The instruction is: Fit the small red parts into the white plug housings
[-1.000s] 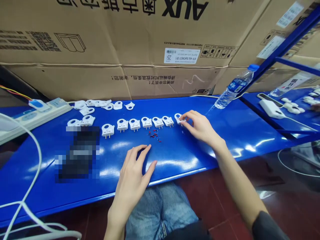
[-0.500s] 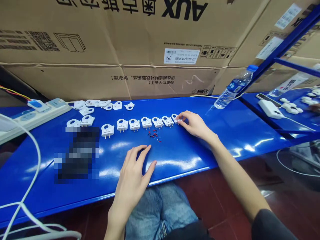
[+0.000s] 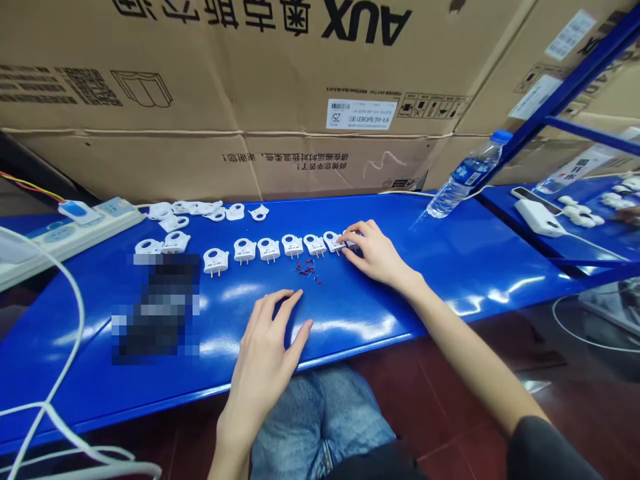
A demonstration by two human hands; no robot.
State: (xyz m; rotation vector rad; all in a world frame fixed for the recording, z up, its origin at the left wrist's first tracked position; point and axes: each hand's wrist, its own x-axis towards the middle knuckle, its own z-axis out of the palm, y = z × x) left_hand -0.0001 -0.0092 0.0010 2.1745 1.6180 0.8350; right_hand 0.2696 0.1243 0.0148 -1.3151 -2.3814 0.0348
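Several white two-pin plugs with ring-shaped tops, among them a white plug [image 3: 292,245], stand in a row across the blue table. My right hand [image 3: 375,253] is at the row's right end, with its thumb and fingertips closed at the edge of the second plug from the right [image 3: 331,240]. That hand partly covers the last plug. Over the front of the table, my left hand [image 3: 265,343] holds nothing, its fingers apart. Between the hands and the row lie several small red parts with thin wire leads [image 3: 306,269].
Loose white plastic pieces [image 3: 235,212] lie at the back left, near a power strip [image 3: 95,230]. A blurred-out dark object [image 3: 160,307] lies at the left. A water bottle [image 3: 467,177] leans by the blue rack post [image 3: 565,87]. A large carton [image 3: 280,87] stands behind.
My right hand has shifted a little left, from the last plug in the row to the one beside it. My left hand stays in place.
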